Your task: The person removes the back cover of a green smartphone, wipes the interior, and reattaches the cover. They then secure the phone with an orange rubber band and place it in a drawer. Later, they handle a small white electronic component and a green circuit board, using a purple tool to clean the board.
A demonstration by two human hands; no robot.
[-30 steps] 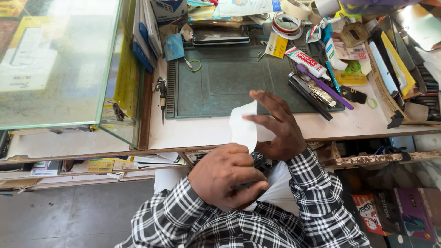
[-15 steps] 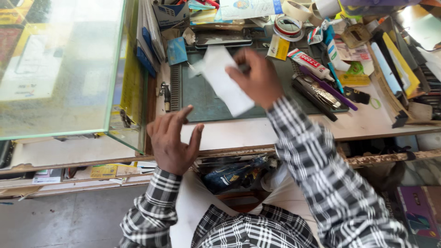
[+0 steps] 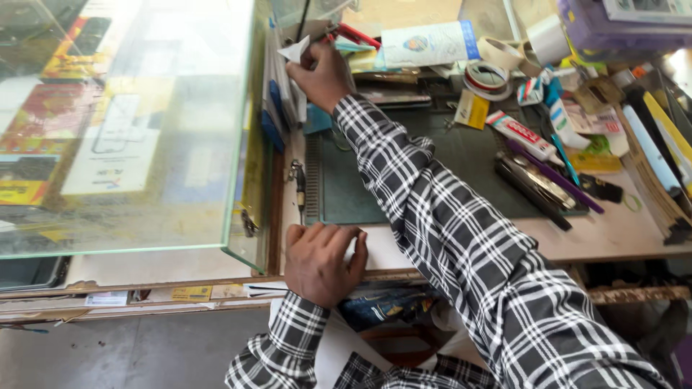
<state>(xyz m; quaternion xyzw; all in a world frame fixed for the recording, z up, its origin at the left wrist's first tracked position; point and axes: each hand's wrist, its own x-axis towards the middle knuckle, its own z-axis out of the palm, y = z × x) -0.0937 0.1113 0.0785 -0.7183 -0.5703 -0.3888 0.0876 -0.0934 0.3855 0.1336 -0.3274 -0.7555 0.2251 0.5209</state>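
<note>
Paper going in by the glass case, upper middle.
Right hand [image 3: 326,72] pinches the paper [image 3: 295,50]; best slid in flat, while the left hand [image 3: 322,261], fingers curled, braces on the desk edge [image 3: 404,270].

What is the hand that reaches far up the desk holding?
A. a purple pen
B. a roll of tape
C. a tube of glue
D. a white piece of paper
D: the right hand pinches a white piece of paper beside the glass case, while the tape rolls, purple pen and tube lie untouched on the desk.
</note>
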